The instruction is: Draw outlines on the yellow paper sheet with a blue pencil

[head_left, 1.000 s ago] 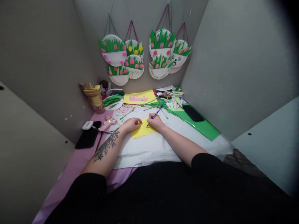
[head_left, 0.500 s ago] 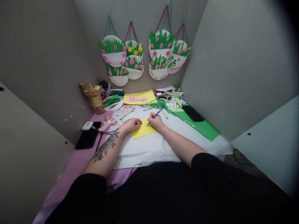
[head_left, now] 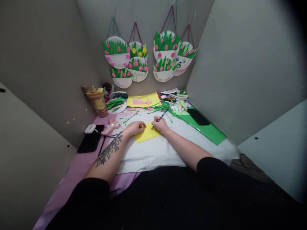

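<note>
A small yellow paper piece (head_left: 145, 135) lies on a white sheet (head_left: 155, 153) in the middle of the table. My left hand (head_left: 135, 127) rests on the paper's left upper edge, fingers curled and pressing it down. My right hand (head_left: 160, 124) is closed around a blue pencil (head_left: 160, 117) whose tip touches the yellow paper near its top. The pencil slants up and to the right.
Green paper strips (head_left: 160, 108), a yellow sheet with a pink cutout (head_left: 143, 100), a green sheet (head_left: 208, 131) with a black phone (head_left: 198, 116), a cup (head_left: 98, 102), a pink glue gun (head_left: 111, 125) and a black case (head_left: 91, 140) surround the work. Paper-plate crafts (head_left: 148, 57) hang on the back wall.
Almost nothing differs; the right hand and pencil shifted very slightly on the yellow paper.
</note>
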A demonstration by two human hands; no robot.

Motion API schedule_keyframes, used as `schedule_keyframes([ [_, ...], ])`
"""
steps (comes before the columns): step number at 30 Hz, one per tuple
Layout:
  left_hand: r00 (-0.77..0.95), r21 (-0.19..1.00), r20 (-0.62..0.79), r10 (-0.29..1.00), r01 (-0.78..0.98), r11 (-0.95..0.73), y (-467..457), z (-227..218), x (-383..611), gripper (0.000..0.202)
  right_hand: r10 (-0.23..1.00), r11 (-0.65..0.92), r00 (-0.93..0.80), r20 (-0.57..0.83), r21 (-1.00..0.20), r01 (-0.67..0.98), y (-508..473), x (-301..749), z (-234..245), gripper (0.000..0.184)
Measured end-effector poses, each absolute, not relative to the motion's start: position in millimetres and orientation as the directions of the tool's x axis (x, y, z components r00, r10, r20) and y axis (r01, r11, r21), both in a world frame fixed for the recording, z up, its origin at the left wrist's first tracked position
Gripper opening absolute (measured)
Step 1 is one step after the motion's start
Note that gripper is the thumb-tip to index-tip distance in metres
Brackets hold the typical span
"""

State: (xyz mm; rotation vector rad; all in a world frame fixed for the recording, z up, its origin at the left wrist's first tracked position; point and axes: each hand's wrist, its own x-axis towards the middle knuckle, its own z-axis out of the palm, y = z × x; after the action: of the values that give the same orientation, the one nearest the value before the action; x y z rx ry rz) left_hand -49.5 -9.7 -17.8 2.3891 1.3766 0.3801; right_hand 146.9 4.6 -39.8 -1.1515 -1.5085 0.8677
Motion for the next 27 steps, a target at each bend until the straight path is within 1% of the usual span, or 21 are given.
schedule_keyframes([
  [3,0.490,0.436,0.055,0.870,0.772,-0.463,-10.0,-17.6,-49.4,0.033,0.951,0.308,-0.072,0.299,-0.921,0.239,4.9,146.5,-40.2,0.019],
  [10,0.489,0.433,0.057,0.871,0.774,-0.463,-10.2,-17.5,-49.0,0.033,0.946,0.323,-0.083,0.312,-0.918,0.229,4.3,146.5,-40.5,0.020],
  [16,0.489,0.434,0.057,0.870,0.773,-0.463,-10.7,-17.1,-49.0,0.033,0.949,0.314,-0.083,0.303,-0.917,0.245,2.9,146.6,-38.0,0.019],
  [21,0.489,0.431,0.053,0.871,0.776,-0.461,-11.2,-16.5,-48.6,0.033,0.946,0.322,-0.118,0.302,-0.916,0.240,2.5,146.2,-38.4,0.019],
  [27,0.485,0.429,0.060,0.872,0.777,-0.462,-11.4,-16.2,-48.5,0.032,0.954,0.298,-0.054,0.293,-0.927,0.226,3.4,145.9,-38.8,0.019],
])
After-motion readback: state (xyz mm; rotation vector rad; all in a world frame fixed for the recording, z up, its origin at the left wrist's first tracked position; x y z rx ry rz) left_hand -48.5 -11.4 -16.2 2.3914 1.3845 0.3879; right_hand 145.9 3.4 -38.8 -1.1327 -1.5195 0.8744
